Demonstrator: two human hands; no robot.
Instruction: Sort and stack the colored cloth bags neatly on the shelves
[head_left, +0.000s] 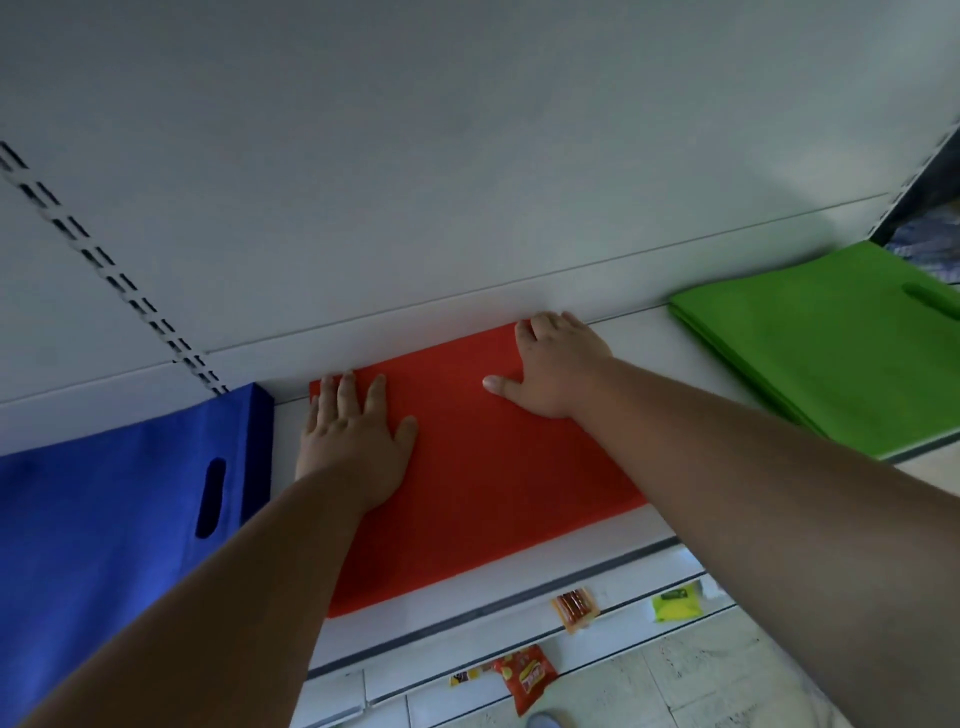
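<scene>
A: What's nearest to you there?

B: Down low, below my arms, lower shelf edges with a few snack packets (525, 677) on them. Nothing to do with the job, I'd say.

A: And your hands?

B: Both lie flat on the red bag (483, 478), which sits on the shelf (644, 332) between the other two piles. My left hand (356, 441) presses the left side near the back corner, fingers straight and spread. My right hand (556, 364) is at the far right corner, thumb stretched out over the cloth, fingertips up by the back wall. They are well apart and grip nothing.

A: Why spread like that?

B: I judge it's to flatten the cloth and square it to the back of the shelf, so the pile stays neat.

A: The other colours?

B: The blue bags (119, 519) are just to the left, a thick pile with the handle slot facing me. The green bags (826, 353) lie further right, apart from the red, with bare shelf between. One colour per pile, so the sorting looks far along.
</scene>
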